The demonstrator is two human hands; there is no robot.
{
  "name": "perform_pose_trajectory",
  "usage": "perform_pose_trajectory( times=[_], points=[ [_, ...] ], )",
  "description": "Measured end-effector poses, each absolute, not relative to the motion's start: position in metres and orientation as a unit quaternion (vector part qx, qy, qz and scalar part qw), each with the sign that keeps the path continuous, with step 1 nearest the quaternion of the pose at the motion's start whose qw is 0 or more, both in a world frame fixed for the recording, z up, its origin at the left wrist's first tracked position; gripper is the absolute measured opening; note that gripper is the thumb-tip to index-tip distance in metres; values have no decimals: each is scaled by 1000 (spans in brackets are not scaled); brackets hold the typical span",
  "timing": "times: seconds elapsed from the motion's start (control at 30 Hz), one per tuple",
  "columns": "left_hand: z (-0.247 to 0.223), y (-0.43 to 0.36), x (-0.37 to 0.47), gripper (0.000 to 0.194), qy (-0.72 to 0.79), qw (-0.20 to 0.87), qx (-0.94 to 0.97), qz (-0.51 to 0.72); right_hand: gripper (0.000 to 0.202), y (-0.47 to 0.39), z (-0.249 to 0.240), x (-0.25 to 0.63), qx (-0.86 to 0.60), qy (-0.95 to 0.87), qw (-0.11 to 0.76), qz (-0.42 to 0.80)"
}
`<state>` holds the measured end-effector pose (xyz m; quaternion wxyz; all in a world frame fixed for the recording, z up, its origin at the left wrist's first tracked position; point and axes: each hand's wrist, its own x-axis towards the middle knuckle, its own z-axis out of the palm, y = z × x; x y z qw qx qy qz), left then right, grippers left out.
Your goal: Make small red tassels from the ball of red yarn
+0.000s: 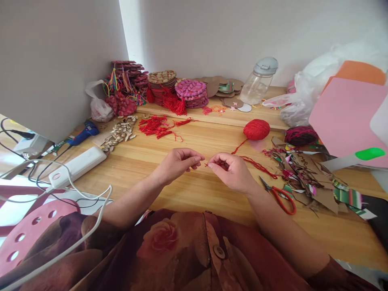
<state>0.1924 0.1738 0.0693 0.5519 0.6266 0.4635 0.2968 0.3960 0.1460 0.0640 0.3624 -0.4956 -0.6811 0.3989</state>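
My left hand (181, 163) and my right hand (230, 169) face each other just above the table, with a small gap between the fingertips. The right thumb and fingers are pinched, and a short bit of red yarn (206, 164) pokes out at their tips. My left thumb presses against the curled fingers; what lies between them, if anything, is too small to make out. Behind the right hand sits a red yarn ball (256, 129), its strand trailing down to loose red strands (257, 163) on the wood. Orange-handled scissors (279, 195) lie beside my right forearm.
Red tassels (156, 126) and a heap of seed shells (121, 131) lie behind left. Stacked braided coasters (190, 93) and a clear bottle (257, 83) line the back. Cardboard scraps (315, 178) cover the right. A power strip (77, 167) and a blue glue gun (83, 133) lie left.
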Motion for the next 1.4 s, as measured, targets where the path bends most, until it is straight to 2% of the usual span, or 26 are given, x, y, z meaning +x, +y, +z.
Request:
perform_pose_trajectory(
  times=[0.2,0.27,0.67,0.83,1.07,1.13,1.27,1.4],
  points=[
    [73,159,200,24,388,241,803,382,17,150,60,395,-479,-620,405,472],
    [71,158,201,20,379,175,825,381,18,151,59,395,-473,-612,407,486],
    [70,158,203,17,388,123,851,331,20,150,58,397,-471,-629,398,473],
    [69,159,202,13,395,192,850,293,16,149,60,398,-483,-648,376,453],
    [68,170,197,33,472,457,711,252,15,149,67,401,-498,-657,362,436],
    [69,172,198,32,464,511,674,263,14,149,68,401,-497,-657,358,440],
    [73,173,201,25,450,560,644,263,14,149,67,401,-494,-660,354,441],
    [74,174,204,31,465,570,627,255,13,150,66,401,-491,-663,351,443]
  ],
)
